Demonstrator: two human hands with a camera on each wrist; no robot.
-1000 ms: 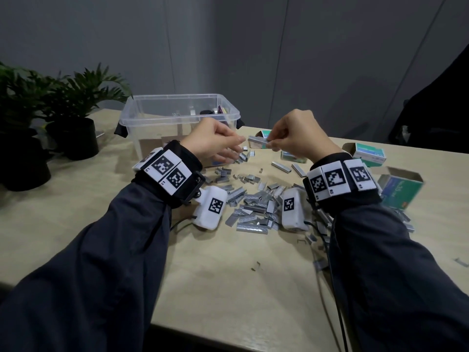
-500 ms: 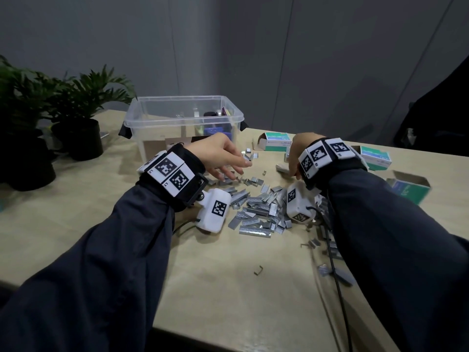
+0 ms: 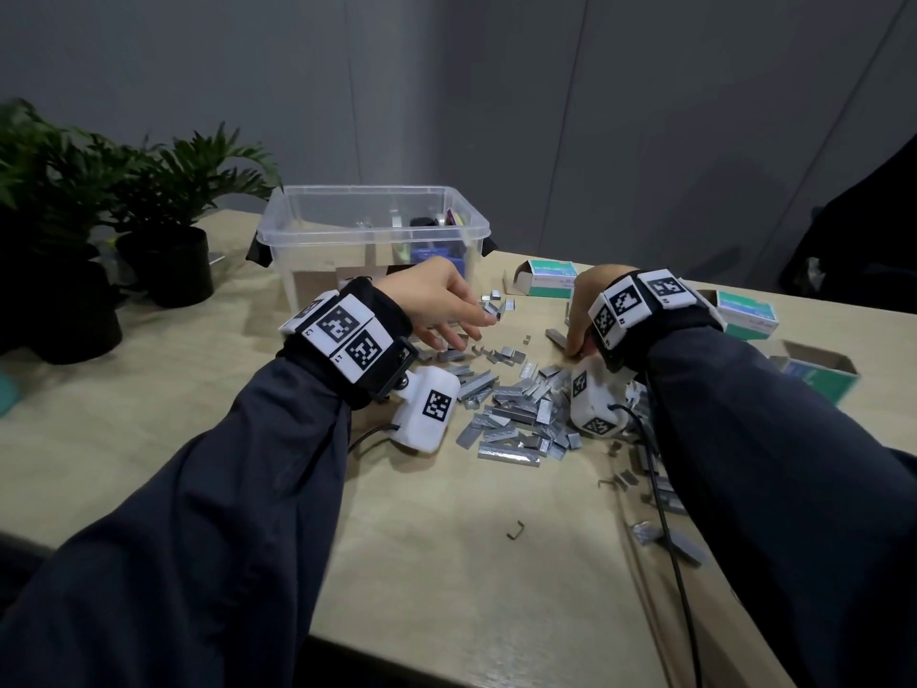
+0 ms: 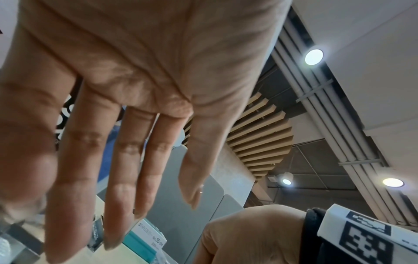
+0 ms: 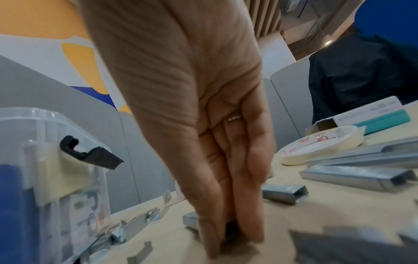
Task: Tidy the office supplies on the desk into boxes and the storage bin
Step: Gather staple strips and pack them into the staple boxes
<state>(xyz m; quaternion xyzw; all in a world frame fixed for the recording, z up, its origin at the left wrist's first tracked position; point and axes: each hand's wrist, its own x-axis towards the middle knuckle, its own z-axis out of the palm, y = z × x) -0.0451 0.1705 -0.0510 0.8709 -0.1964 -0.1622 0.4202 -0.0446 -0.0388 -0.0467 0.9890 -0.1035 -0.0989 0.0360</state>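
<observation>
**Many loose staples, one strip under the right fingertips**

Dozens of staple strips (image 3: pixel 516 409) lie scattered on the desk (image 3: pixel 446 563) between and just behind the two hands, nearer the person than either set of fingertips. The right hand (image 3: pixel 585 310) points straight down; in the right wrist view its fingers (image 5: pixel 248 205) are pressed together with the tips closing on a short staple strip (image 5: pixel 192 219) lying flat on the desk, though blur hides whether it is actually pinched. That strip's long axis seems to run across the fingers. Longer strips (image 5: pixel 361 171) lie just to the right of that hand.

The left hand (image 3: pixel 441 305) hovers over the far left edge of the scatter, fingers straight and spread, holding nothing. The right hand is therefore the nearer one for the pick.

An open staple box (image 3: pixel 546 278) sits just beyond the right hand, between the two hands. The clear storage bin (image 3: pixel 307 270) stands beyond the left hand.
</observation>
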